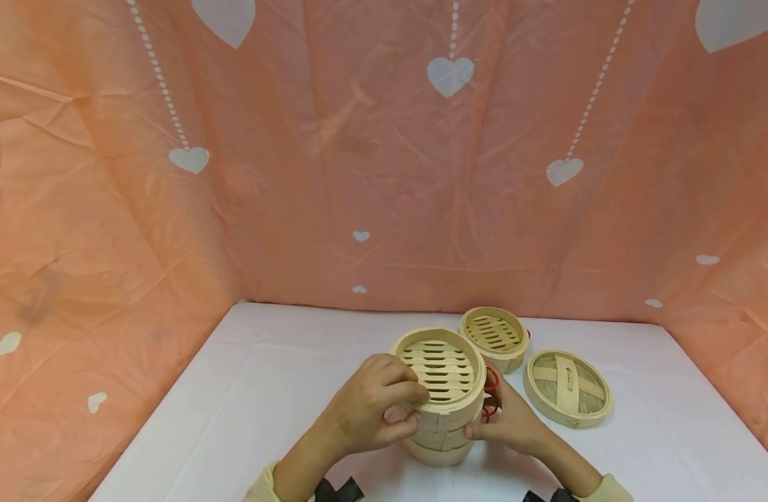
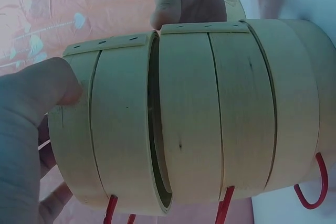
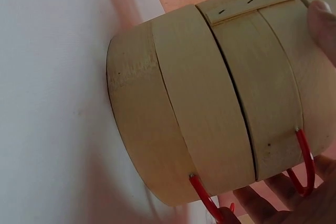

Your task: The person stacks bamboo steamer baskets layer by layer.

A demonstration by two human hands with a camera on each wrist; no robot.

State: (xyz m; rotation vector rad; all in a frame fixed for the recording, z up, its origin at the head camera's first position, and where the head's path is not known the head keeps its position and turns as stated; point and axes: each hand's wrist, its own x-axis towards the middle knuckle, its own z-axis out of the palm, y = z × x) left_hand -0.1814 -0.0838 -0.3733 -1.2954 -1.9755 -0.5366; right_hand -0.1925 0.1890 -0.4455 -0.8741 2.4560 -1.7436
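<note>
A stack of bamboo steamer baskets stands upright on the white table. The top basket shows a slatted floor in the head view; in the left wrist view a narrow gap parts it from the basket below. My left hand pinches the top basket's near left side, its thumb on the outer wall. On the right, my right hand grips the stack's wall, thumb in front and fingers behind. Red loop handles stick out beside those fingers, which are partly hidden.
Behind the stack to the right sits another slatted steamer basket. A round bamboo lid with a strap handle lies on the white tabletop at right. An orange cloth with pale hearts walls the table's back and sides.
</note>
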